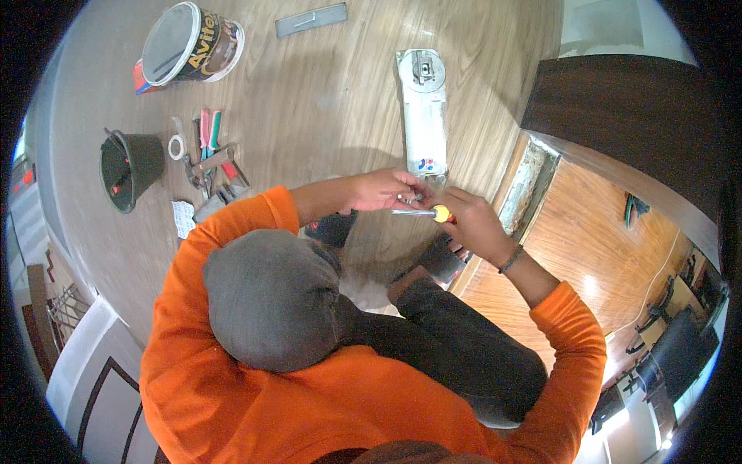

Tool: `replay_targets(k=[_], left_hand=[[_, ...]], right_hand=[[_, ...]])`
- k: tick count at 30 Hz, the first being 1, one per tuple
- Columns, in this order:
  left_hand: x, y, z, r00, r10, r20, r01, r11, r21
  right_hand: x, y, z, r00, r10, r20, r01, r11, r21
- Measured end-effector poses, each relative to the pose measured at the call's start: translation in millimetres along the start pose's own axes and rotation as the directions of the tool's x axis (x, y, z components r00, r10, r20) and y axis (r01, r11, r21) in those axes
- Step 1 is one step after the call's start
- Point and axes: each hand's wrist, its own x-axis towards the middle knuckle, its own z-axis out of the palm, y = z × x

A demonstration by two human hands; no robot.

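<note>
My right hand [475, 224] is closed around a screwdriver [440, 213] with a yellow and red handle; its shank points left, toward my other hand. Palm up, my left hand [382, 191] carries small metal pieces [410, 199] at its fingertips, perhaps screws, too small to name surely. Something clear, like a little plastic bag, shows between the two hands. Just beyond them on the wood-look floor [340, 100] lies a long white flat package [423, 116] with a round metal plate at its far end.
To the left stand a dark bucket [133, 166] and a large paint tub [189, 46]. Near the bucket lie a tape roll [177, 147], pliers [210, 130] and a hammer [212, 162]. A trowel [311, 19] rests far off. A wooden door panel [587, 247] is at the right.
</note>
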Motion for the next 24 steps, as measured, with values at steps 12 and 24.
replay_targets(k=[12, 24], left_hand=[[-9, -27, 25, 0.983, -0.184, -0.023, 0.182, 0.982, -0.058], [-14, -40, 14, 0.978, -0.195, -0.077, 0.189, 0.979, -0.074]], right_hand=[[-19, 21, 64, 0.999, -0.049, 0.010, 0.049, 0.999, -0.010], [-20, 16, 82, 0.984, 0.091, -0.151, -0.066, 0.985, 0.162]])
